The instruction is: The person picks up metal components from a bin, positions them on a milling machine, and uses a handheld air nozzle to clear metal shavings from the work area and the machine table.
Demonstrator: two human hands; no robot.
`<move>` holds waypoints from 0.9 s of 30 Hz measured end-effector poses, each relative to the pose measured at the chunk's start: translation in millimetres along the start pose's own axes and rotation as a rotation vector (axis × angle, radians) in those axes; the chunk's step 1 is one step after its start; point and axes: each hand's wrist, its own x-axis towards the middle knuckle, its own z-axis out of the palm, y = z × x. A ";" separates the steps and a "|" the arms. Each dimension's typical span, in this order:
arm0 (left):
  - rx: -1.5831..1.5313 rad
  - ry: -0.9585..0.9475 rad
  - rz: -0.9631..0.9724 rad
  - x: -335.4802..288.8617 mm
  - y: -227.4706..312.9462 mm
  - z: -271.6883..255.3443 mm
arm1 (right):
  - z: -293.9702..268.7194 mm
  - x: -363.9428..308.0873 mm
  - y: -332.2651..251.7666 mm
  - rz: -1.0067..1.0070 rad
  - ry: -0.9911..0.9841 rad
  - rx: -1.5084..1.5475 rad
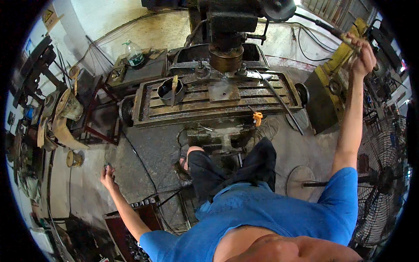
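Note:
My right hand [363, 57], raised at the upper right, is wrapped round the end of a long lever [325, 26] on the milling machine's head. My left hand [108, 177] is held out low at the left, its fingers closed on a small dark thing I cannot make out. Under the machine's spindle [226, 57], a flat square metal plate [223, 91] lies on the slotted table [196, 105]. Left of the plate is a black pot [164, 92] with a brush [174, 87] across it. A long metal rod [281, 102] slants over the table's right end.
An orange gun-shaped tool [257, 118] hangs at the table's front edge. Behind on the left stands a clear plastic bottle [134, 54]. A large fan [384, 179] is at my right. Cables [139, 157] run across the floor, and a box of parts [131, 227] sits by my left arm.

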 end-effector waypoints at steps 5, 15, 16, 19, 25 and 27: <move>-0.016 0.028 -0.021 -10.7 -4.1 10.4 | -12.3 46.0 -0.1 0.271 0.054 -0.054; -0.241 0.008 -0.030 -30.2 1.6 -17.1 | 97.2 -328.2 -80.9 1.596 -0.319 0.140; -0.238 0.004 -0.026 -32.5 11.7 -18.1 | 109.7 -378.8 -74.0 1.446 -0.363 -0.012; -0.250 0.022 -0.025 -49.6 25.7 -27.1 | 146.7 -426.5 -61.0 1.848 -0.185 0.389; -0.335 -0.052 -0.020 -66.7 45.4 -5.3 | 170.3 -474.6 -67.2 1.650 -0.253 0.219; -0.382 -0.070 -0.015 -69.1 29.2 -29.0 | 174.3 -413.9 -93.4 1.540 -0.232 0.352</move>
